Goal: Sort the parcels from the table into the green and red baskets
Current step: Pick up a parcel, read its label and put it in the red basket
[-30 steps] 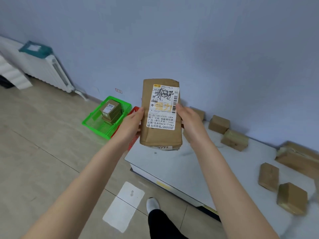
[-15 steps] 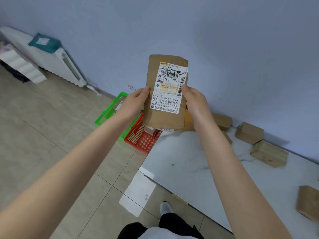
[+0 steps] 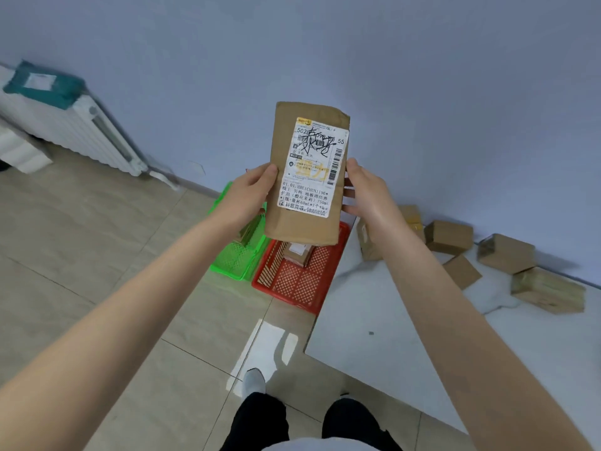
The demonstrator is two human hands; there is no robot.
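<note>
- Closest to me, the person stands on the tiled floor just off the corner of the white marble-patterned bench (image 3: 406, 353), both bare arms stretched forward.
- The left hand (image 3: 247, 193) and right hand (image 3: 367, 196) each grip a long edge of one tall brown paper-wrapped parcel (image 3: 305, 222), thumbs on the front. It is held upright in the air, its white shipping label (image 3: 313, 167) facing the person.
- I judge this to be the label-reading step: the parcel is off the bench and hangs above the baskets, not yet in either.
- The next move calls for choosing a basket and lowering the parcel into it; I cannot tell from the label which one.
- On the floor below sit two baskets, touching side by side: one green plastic mesh basket (image 3: 232, 260) and one red plastic mesh basket (image 3: 292, 284).
- The red one holds one small labelled cardboard parcel (image 3: 297, 252). The green one shows part of a brown box (image 3: 248, 231), mostly hidden by the left hand.
- Farther along the bench I count six small brown cardboard boxes (image 3: 548, 289) near the wall, one partly behind the right wrist.
- Far left stands one white ribbed radiator (image 3: 81, 131) with one teal package (image 3: 42, 83) on top.
</note>
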